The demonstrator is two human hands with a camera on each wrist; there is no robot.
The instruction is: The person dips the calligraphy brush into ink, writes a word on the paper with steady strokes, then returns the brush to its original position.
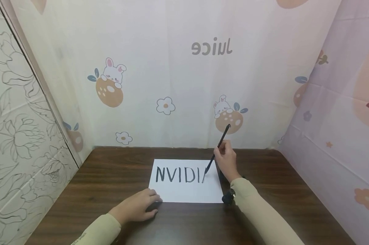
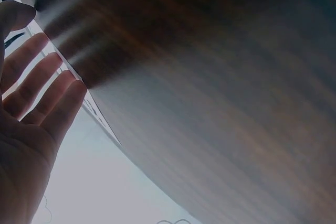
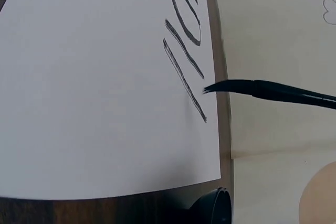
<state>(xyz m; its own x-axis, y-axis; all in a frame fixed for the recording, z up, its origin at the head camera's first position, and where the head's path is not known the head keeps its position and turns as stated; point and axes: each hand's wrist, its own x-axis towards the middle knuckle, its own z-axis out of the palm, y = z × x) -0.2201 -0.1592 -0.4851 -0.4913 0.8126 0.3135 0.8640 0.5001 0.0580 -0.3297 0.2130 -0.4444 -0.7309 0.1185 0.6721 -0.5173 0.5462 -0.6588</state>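
Note:
My right hand (image 1: 226, 160) pinches a dark paintbrush (image 1: 221, 141) over the upper right of a white sheet of paper (image 1: 184, 194). The handle leans up and to the right, and the tip is down by the last stroke. Large dark letters (image 1: 178, 174) reading "NVIDI" and then a slanted stroke run across the paper. In the right wrist view the bristles (image 3: 226, 86) are bent and dark, right beside the top ends of the strokes (image 3: 184, 77). My left hand (image 1: 139, 205) rests at the lower left corner of the paper, fingers extended; the left wrist view shows its fingers (image 2: 65, 100) spread at the edge.
The paper lies on a dark brown wooden table (image 1: 111, 170). A black round-rimmed thing (image 3: 212, 205) stands by the paper's upper right corner. A black device (image 1: 228, 196) sits at my right wrist. Printed curtains (image 1: 169, 75) hang behind the table and at its sides.

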